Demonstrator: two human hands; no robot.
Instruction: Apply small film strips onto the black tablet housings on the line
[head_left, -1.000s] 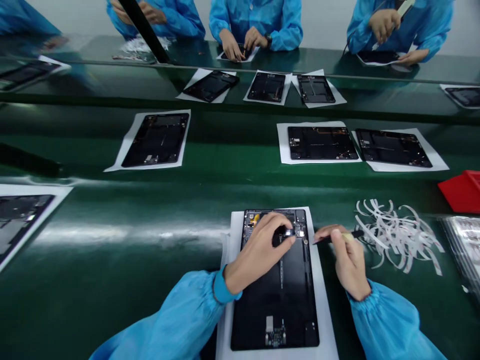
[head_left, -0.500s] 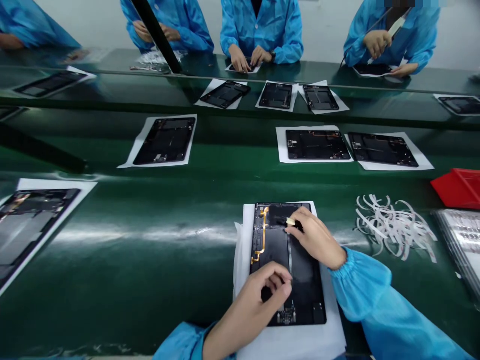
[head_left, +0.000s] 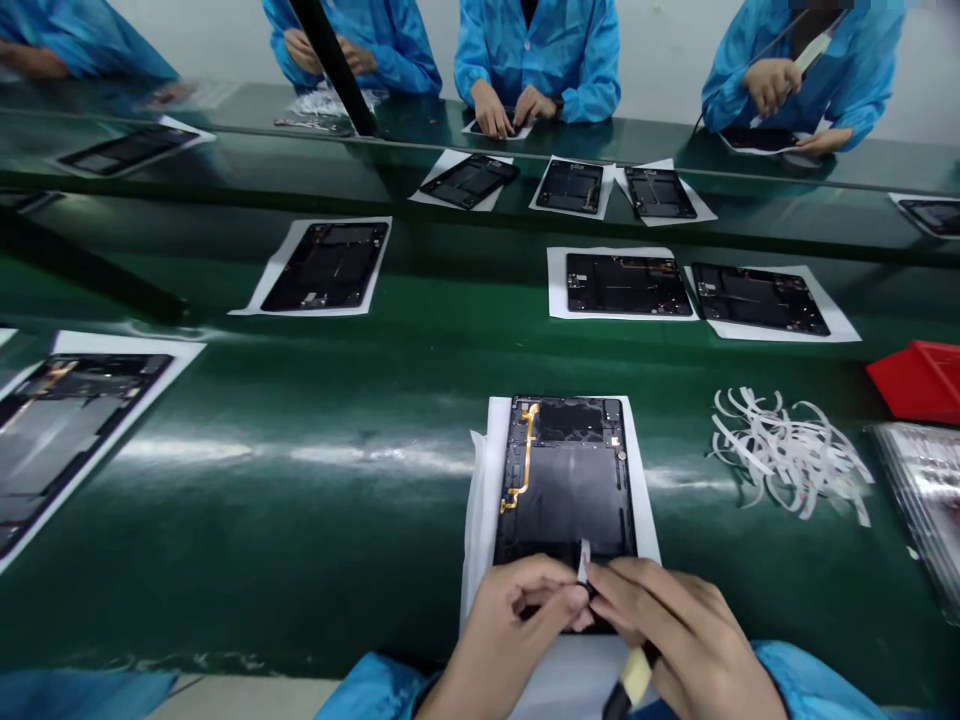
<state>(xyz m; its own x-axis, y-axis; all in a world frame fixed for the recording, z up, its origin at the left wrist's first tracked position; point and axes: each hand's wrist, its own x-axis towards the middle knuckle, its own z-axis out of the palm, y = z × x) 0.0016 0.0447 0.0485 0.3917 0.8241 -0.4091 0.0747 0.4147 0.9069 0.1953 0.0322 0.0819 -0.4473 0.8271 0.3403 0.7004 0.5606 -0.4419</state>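
A black tablet shell (head_left: 577, 480) with a gold flex cable (head_left: 529, 450) lies on white paper sheets (head_left: 480, 460) in front of me. Over its near end my two hands meet. A short white strip (head_left: 584, 558) stands up between their fingertips. My left hand (head_left: 517, 620) is closed, thumb and forefinger pinched at the strip's lower end. My right hand (head_left: 686, 630) has its fingertips against the strip too. Tucked in its curled lower fingers is a slim black tool with a cream band (head_left: 637, 678); its kind is unclear.
Right of the shell lies a pile of white strips (head_left: 787, 450), beside a red bin (head_left: 919, 380) and stacked clear trays (head_left: 919, 500). More shells on paper (head_left: 628, 285) lie across the green bench (head_left: 337, 530). Opposite, several co-workers in blue smocks (head_left: 536, 55) work.
My right hand has come down from the shell's far end to meet my left hand near its close end. The white strip now stands between the fingertips, and the long line along the shell is gone.
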